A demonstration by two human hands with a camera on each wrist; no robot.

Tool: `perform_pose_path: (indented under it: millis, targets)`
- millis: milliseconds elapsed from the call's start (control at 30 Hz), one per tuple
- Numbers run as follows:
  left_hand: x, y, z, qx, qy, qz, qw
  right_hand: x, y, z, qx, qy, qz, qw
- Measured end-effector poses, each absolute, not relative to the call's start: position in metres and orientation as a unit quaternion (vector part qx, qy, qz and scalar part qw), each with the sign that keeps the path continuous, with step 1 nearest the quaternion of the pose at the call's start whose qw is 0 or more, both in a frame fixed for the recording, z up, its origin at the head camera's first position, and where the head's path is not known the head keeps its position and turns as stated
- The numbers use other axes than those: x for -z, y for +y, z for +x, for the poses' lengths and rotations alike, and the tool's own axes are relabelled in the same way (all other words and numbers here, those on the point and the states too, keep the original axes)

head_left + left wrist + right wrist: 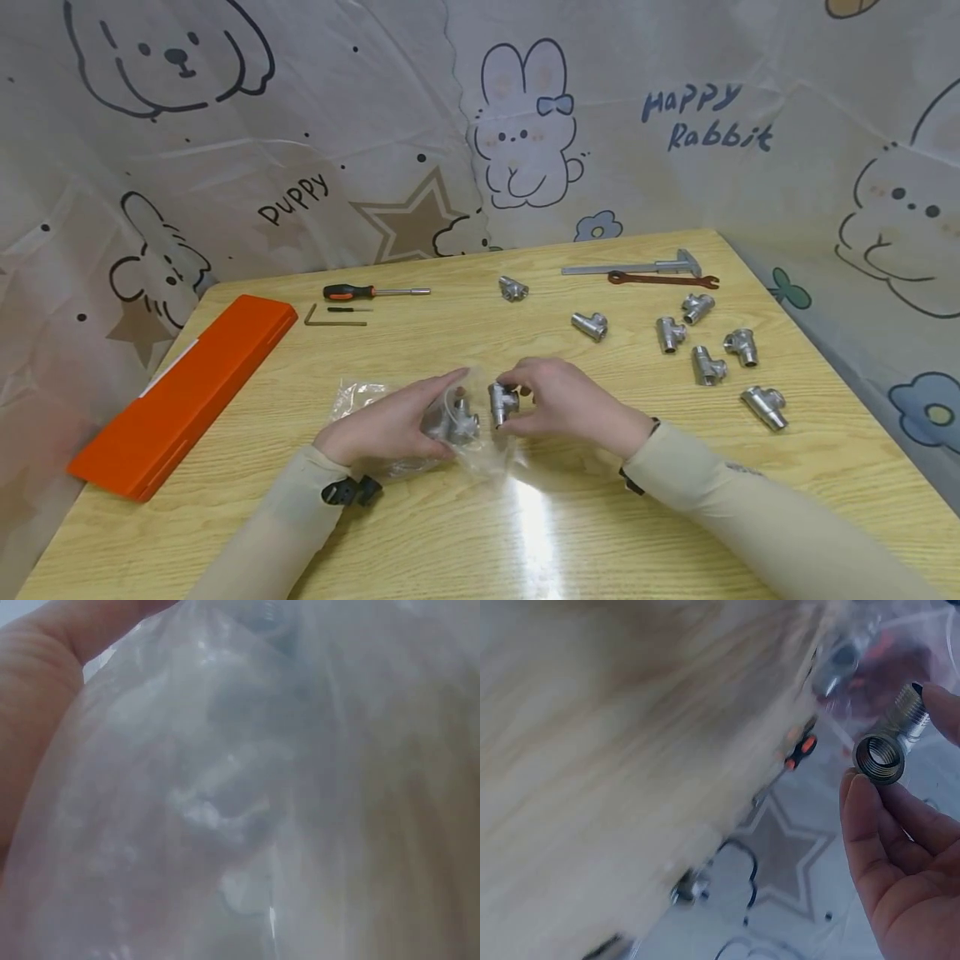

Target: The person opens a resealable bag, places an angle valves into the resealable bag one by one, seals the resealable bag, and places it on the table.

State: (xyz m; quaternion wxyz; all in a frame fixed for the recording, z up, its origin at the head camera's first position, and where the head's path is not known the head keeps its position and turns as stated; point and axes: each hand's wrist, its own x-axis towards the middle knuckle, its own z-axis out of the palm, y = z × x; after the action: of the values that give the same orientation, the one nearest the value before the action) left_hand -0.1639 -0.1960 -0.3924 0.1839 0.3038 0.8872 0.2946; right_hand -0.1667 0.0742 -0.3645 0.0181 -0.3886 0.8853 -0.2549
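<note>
Right hand's pinching a steel tee fitting thumb-to-fingertips, long axis crosswise to the clear bag just left of it; left hand curls round that bag, thumb and fingers wide apart.

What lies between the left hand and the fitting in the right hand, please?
The clear bag, with at least one fitting inside, shows there in the head view.
</note>
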Motion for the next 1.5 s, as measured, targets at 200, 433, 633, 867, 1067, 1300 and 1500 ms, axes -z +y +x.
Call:
perform_pose_path:
  millis: [200, 433, 633, 867, 1067, 1300, 1500]
  targets:
    - [0.394, -0.196, -0.165, -0.302, 0.882, 0.314, 0.180, 0.373, 0.041, -0.162, 0.246, 0.873, -0.421, 0.032]
    - [0.393, -0.198, -0.165, -0.301, 0.879, 0.328, 0.172, 0.383, 0.014, -0.159, 0.199, 0.879, -0.432, 0.017]
    - [0.396, -0.200, -0.166, -0.334, 0.859, 0.345, 0.176, 0.377, 0.007, -0.160, 0.189, 0.884, -0.427, 0.029]
    - [0.393, -0.198, -0.165, -0.335, 0.862, 0.329, 0.189, 0.351, 0.046, -0.172, 0.179, 0.881, -0.436, 0.048]
    - [0.390, -0.197, -0.164, -0.299, 0.882, 0.310, 0.191, 0.332, 0.107, -0.214, 0.119, 0.901, -0.416, 0.018]
    - [0.391, -0.197, -0.163, -0.297, 0.883, 0.313, 0.183, 0.339, 0.169, -0.280, 0.088, 0.931, -0.335, 0.113]
    - [0.391, -0.196, -0.162, -0.295, 0.883, 0.315, 0.184, 0.353, 0.185, -0.300, 0.127, 0.925, -0.303, 0.192]
